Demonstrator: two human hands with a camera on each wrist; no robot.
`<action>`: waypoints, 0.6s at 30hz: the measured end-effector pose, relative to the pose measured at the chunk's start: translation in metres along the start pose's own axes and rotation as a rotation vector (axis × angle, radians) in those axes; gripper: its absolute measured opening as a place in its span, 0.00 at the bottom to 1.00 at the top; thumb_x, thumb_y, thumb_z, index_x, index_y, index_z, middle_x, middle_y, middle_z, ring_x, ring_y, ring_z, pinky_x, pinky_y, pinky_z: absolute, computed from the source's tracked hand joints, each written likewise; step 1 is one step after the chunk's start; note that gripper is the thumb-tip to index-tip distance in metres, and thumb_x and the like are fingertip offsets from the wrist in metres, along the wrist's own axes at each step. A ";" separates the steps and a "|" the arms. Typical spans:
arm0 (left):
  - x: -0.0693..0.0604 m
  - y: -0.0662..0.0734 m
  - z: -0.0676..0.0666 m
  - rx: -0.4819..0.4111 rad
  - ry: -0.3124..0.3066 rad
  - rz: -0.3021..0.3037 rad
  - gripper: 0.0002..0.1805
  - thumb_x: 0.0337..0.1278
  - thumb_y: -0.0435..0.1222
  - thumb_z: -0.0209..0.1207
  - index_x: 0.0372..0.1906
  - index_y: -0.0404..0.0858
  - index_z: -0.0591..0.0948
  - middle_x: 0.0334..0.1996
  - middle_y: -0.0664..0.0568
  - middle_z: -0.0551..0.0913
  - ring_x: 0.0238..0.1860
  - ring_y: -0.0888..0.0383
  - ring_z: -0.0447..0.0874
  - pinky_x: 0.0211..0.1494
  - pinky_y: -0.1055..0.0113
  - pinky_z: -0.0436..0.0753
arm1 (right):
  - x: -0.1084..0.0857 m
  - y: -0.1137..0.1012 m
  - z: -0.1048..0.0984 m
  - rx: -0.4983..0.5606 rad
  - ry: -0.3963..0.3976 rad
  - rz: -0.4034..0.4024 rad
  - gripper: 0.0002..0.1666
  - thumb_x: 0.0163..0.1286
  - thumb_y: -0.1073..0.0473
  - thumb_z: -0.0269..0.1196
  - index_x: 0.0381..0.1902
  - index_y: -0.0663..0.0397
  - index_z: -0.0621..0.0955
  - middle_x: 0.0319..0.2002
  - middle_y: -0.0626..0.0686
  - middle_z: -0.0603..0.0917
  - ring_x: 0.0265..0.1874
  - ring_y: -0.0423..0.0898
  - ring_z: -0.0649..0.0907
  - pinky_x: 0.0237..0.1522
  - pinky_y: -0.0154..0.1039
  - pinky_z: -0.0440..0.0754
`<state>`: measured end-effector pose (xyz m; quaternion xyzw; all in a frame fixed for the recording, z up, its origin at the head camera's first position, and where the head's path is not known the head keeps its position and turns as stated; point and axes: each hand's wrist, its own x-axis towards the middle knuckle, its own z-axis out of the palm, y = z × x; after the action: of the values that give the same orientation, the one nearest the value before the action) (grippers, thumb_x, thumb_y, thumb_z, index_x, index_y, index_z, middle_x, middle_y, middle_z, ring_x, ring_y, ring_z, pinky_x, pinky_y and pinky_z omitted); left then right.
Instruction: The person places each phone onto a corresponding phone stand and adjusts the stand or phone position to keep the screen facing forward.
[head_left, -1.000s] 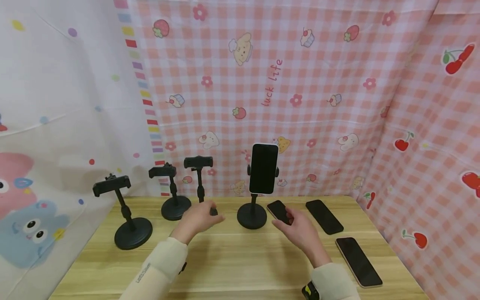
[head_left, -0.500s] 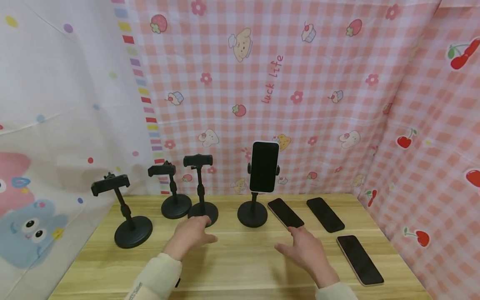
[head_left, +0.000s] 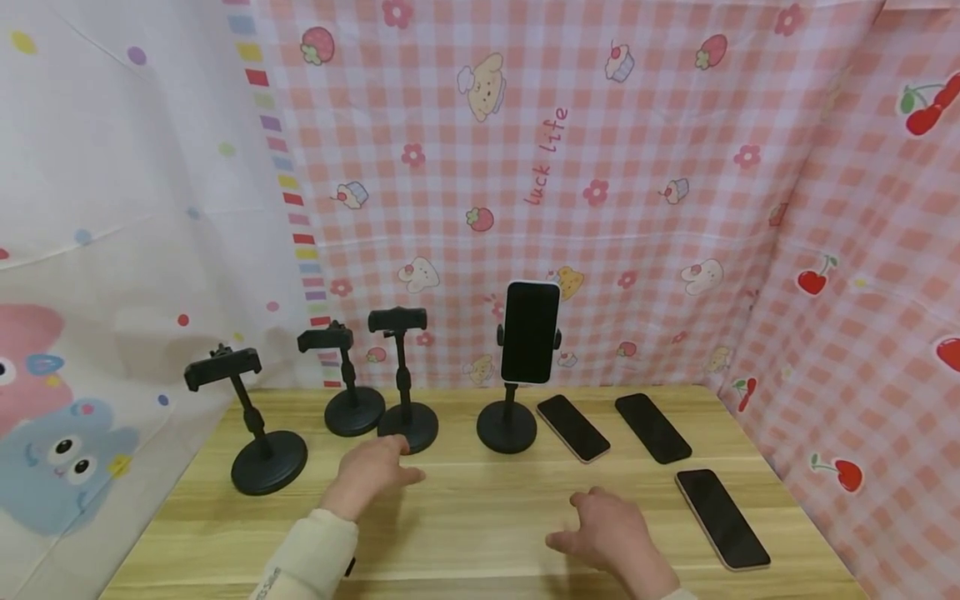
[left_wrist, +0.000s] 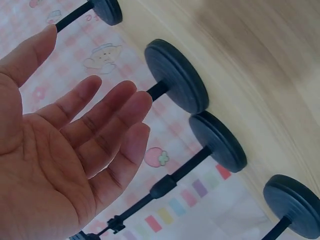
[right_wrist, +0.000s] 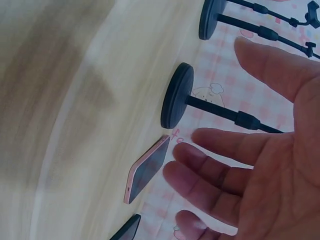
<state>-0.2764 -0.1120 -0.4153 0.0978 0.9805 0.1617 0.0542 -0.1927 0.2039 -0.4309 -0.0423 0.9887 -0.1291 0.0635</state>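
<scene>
My left hand (head_left: 372,475) is held over the table, in front of the middle black phone stand (head_left: 406,425); its fingers are relaxed and hold nothing. In the left wrist view the palm of that hand (left_wrist: 60,145) shows with the fingers slightly bent. On the right, my right hand (head_left: 606,533) is over the wood with loose fingers and nothing in them. Nearest to it are a pink-edged phone (head_left: 573,428), lying flat, and another phone (head_left: 722,518) further right. A phone with a white edge (head_left: 530,332) stands upright in the clamp of a black stand (head_left: 507,427).
Two more black phone stands, one at the far left (head_left: 268,461) and one behind it (head_left: 355,410), have nothing in their clamps. A black phone (head_left: 653,427) lies at the back right of the wooden table (head_left: 480,542). A pink checked cloth (head_left: 450,167) hangs behind.
Both hands have drawn back towards the person, the right one coming away from the pink-edged phone. The left hand has moved off the middle stand's base. Stands and phones stay in place.
</scene>
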 end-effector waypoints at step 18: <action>0.016 -0.024 -0.002 -0.028 -0.009 -0.018 0.25 0.58 0.50 0.66 0.49 0.33 0.83 0.47 0.42 0.84 0.45 0.43 0.82 0.46 0.45 0.79 | -0.012 -0.005 0.008 0.052 -0.222 0.079 0.28 0.52 0.41 0.75 0.36 0.59 0.82 0.31 0.50 0.79 0.31 0.51 0.76 0.44 0.59 0.76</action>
<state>-0.2962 -0.1312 -0.4223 0.0888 0.9787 0.1745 0.0613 -0.1791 0.1980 -0.4358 -0.0159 0.9728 -0.1466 0.1788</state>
